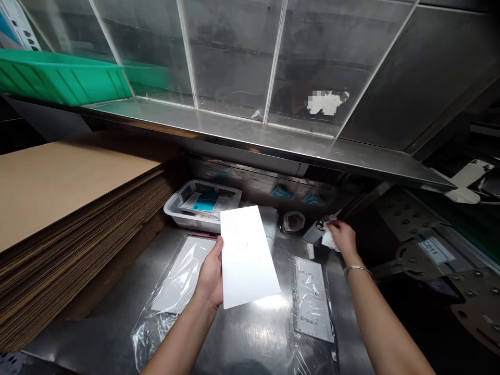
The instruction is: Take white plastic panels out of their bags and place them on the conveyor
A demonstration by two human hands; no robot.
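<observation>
My left hand grips a flat white rectangular panel by its left edge, holding it above the metal table. Over at the right, my right hand is closed on a white wipe, beside the top of a grey bottle. Whether the wipe touches the bottle cannot be made out. A small white piece stands just in front of the bottle. In a clear plastic bag, another white panel lies under my left forearm. A bagged flat part with cut-outs lies between my hands.
Stacked brown cardboard fills the left side. Behind the panel sits a translucent bin with bagged items. A metal shelf crosses above, bearing a green crate. Machine parts with a C011 label stand at the right.
</observation>
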